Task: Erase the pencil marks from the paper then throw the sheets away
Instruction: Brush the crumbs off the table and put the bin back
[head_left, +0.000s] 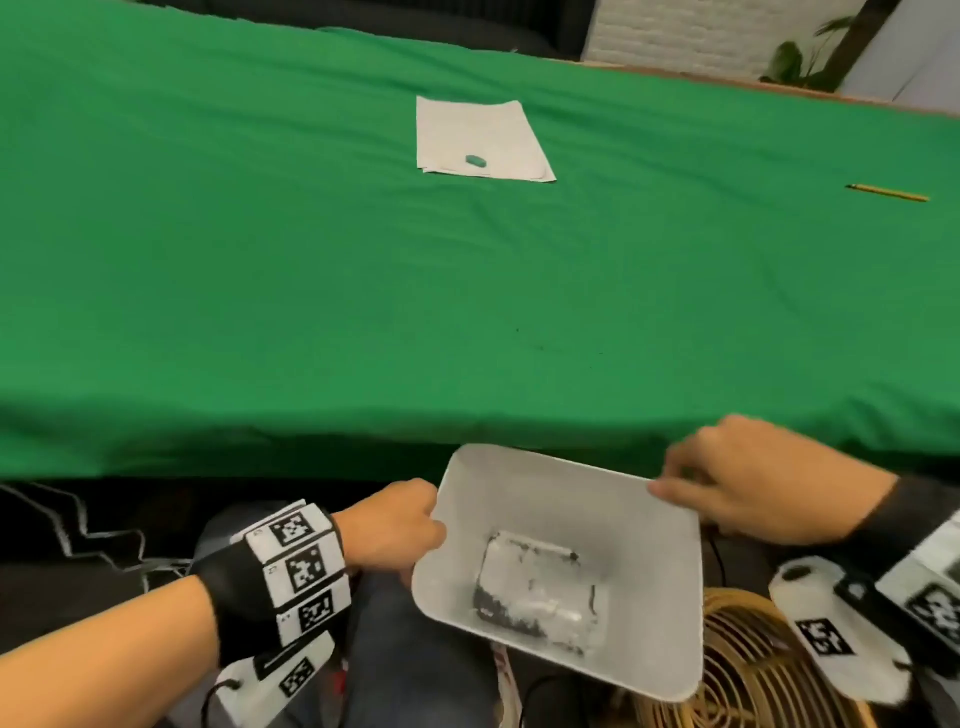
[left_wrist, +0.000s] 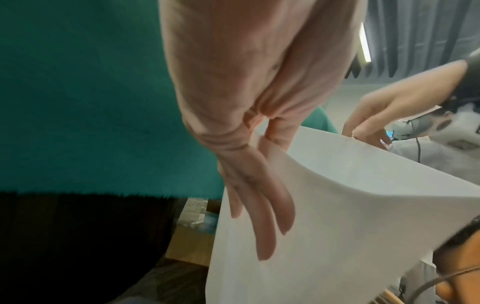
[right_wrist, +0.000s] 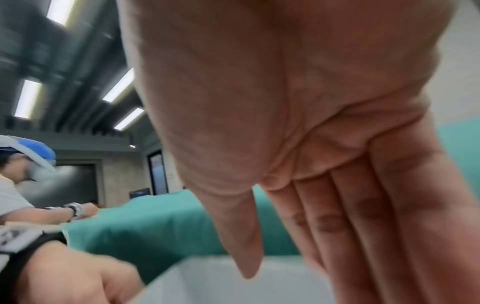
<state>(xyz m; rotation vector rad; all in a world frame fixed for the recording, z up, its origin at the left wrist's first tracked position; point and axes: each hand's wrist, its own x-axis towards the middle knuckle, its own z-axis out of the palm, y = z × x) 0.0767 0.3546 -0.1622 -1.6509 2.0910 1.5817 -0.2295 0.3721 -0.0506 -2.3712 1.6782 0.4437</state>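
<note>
White bin (head_left: 649, 623) sits below the worktop's (head_left: 311, 286) near edge, both hands gripping its rim: left hand (head_left: 395, 525) pinching the left rim, right hand (head_left: 748, 478) the far-right corner, probably positioning it. Paper sheets (head_left: 478, 130) lie far off, eraser (head_left: 476, 161) on top.

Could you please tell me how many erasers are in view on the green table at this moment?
1. The green eraser lies on the near part of the paper stack at the far middle of the table. Another could be hidden under the sheets; none shows elsewhere.
</note>
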